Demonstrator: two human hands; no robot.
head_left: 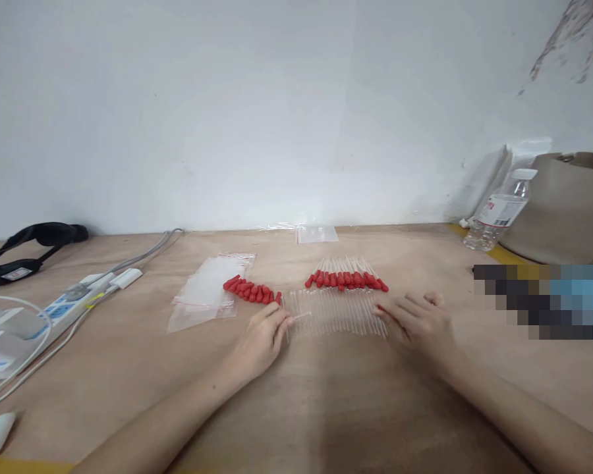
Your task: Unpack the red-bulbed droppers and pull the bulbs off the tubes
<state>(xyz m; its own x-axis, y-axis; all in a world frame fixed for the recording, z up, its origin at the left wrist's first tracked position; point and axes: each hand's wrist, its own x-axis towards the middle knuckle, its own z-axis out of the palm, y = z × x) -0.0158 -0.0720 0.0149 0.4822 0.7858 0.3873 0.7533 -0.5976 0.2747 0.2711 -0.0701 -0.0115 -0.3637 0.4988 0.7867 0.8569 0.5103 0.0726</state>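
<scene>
My left hand (264,336) is closed in a pinch on a thin clear glass dropper tube (304,315), which sticks out to the right past the fingertips. My right hand (422,329) is pinched at the right end of a row of clear glass tubes (338,315) lying side by side. A speck of red shows at its fingertips, apparently a red rubber bulb, mostly hidden. Beyond the row lie several droppers with red bulbs (346,280) fitted, their tubes pointing to the wall. A loose pile of red rubber bulbs (252,289) lies beside the left hand.
Clear zip bags (202,293) are stacked behind the left hand, and another bag (317,234) lies by the wall. At left are a power strip (62,309) with cables and a black strap (34,250). At right stand a plastic bottle (499,210) and a beige bin (563,210).
</scene>
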